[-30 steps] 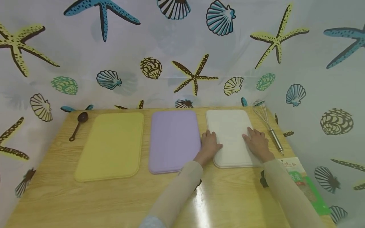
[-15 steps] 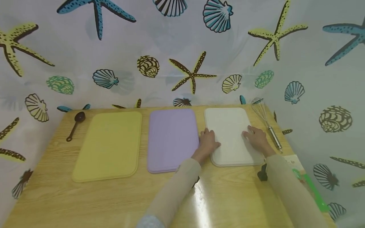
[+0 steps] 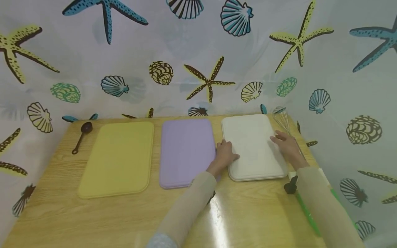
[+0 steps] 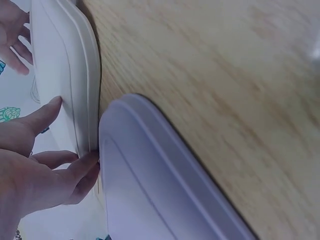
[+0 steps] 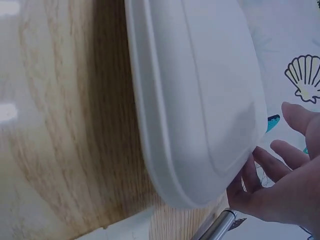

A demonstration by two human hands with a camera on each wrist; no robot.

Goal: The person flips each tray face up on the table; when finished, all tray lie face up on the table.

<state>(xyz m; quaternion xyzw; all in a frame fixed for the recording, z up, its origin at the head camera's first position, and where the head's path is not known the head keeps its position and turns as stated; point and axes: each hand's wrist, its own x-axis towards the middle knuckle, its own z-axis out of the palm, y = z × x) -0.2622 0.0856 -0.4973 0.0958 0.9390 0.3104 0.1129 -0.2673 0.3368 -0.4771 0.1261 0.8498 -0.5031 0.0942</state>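
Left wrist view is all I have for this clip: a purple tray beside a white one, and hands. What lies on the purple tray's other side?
Observer: The head view shows a yellow tray to the left of the purple tray, set apart from it.
Reviewer: Anything beyond that?
Observer: Yes, a dark spoon farther left, its bowl at the far end.
Reviewer: And does the right hand reach the white tray?
Observer: It does. In the right wrist view, its fingertips meet the tray's edge.

Left to right: spoon (image 3: 86, 128), left tray (image 3: 118, 160), middle tray (image 3: 186, 151), right tray (image 3: 255, 150), whisk (image 5: 221, 226), with a packet (image 3: 309, 213) before it
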